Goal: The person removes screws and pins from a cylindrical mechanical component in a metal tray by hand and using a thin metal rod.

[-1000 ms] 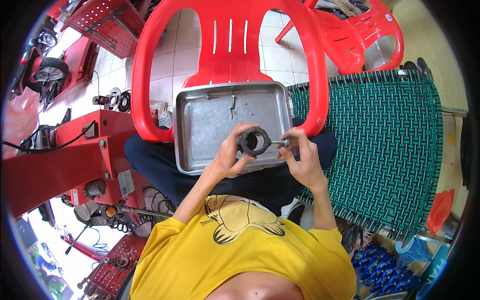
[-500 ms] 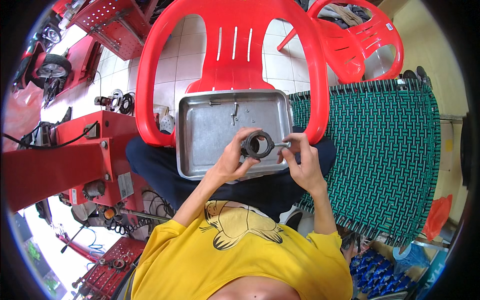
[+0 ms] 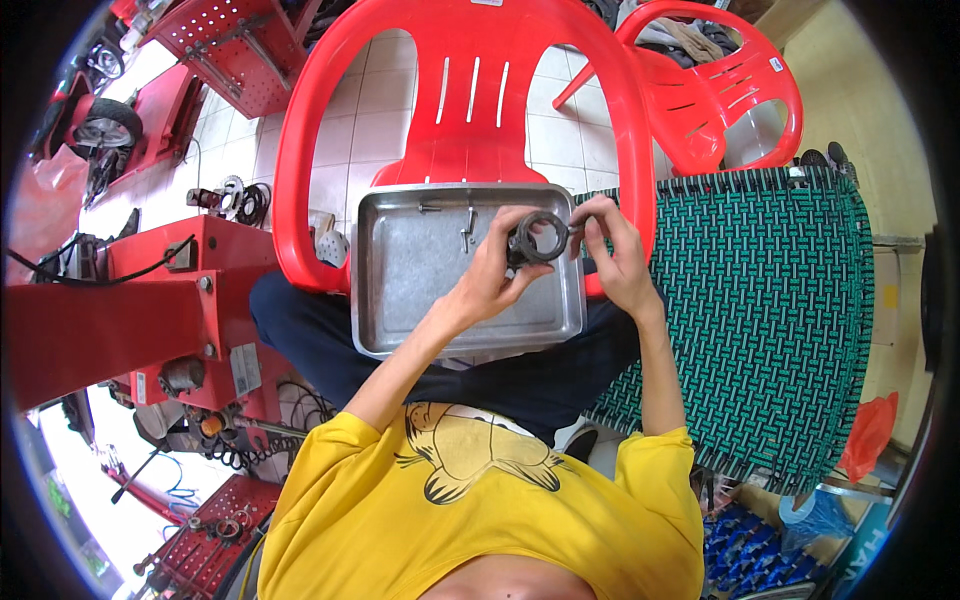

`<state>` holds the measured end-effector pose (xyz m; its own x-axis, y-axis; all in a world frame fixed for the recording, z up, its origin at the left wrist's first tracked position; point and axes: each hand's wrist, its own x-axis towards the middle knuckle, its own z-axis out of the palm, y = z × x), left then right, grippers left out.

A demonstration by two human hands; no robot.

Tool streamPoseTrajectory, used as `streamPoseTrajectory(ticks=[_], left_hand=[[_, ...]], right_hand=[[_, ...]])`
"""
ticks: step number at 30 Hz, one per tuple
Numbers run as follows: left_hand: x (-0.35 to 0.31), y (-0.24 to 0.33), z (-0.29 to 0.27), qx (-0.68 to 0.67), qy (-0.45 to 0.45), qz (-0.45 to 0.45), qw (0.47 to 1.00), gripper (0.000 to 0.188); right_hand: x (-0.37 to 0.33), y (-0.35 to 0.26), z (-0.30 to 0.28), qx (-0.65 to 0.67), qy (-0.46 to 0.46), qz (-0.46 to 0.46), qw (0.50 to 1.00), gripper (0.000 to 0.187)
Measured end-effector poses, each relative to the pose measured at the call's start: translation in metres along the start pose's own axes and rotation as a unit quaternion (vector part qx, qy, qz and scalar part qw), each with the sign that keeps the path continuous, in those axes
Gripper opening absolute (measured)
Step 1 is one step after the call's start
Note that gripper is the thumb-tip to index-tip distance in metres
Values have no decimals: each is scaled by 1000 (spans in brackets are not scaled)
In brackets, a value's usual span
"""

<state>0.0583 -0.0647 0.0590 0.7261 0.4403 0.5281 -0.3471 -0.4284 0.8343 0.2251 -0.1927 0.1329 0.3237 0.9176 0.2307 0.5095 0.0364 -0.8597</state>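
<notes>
Over the right side of a metal tray (image 3: pixel 400 290), my left hand (image 3: pixel 490 268) is closed round a dark metal ring-shaped clamp (image 3: pixel 521 247), its round opening facing up. My right hand (image 3: pixel 618 258) is at the clamp's right side, thumb and fingertips pinched on the bolt that sticks out there; the fingers mostly hide this bolt. Inside the tray, a loose bolt (image 3: pixel 430 209) lies near the far edge. Another bolt (image 3: pixel 471 217) and a few small bits lie beside my left hand, partly covered by it.
The tray rests on a red plastic chair (image 3: pixel 465 120) facing me. A green woven lounger (image 3: pixel 760 300) stands to the right, with a second red chair (image 3: pixel 690 120) behind it. Red workshop machinery (image 3: pixel 160 330) fills the left. Loose parts (image 3: pixel 240 200) lie on the tiled floor.
Both hands have moved up and right with the clamp, away from me. My right fingers have curled over the bolt's end, which was in plain sight before.
</notes>
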Motion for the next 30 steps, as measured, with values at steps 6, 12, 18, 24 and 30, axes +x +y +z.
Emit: streamPoseTrajectory(ticks=[6, 12, 18, 24, 30], left_hand=[[11, -8, -8, -15, -20, -14, 1000, 70], [16, -10, -14, -17, -23, -28, 999, 67], [15, -7, -8, -59, -20, -44, 997, 66], [18, -7, -12, -28, -34, -32, 999, 68], [14, -9, -17, -28, -27, -53, 998, 68]], right_hand=[[9, 5, -4, 43, 9, 60, 997, 16], [14, -3, -6, -95, -14, 58, 994, 29], [28, -9, -22, -69, -85, 124, 986, 40], [24, -4, -21, -129, -53, 106, 985, 40], [21, -11, -8, -83, -23, 68, 994, 39]])
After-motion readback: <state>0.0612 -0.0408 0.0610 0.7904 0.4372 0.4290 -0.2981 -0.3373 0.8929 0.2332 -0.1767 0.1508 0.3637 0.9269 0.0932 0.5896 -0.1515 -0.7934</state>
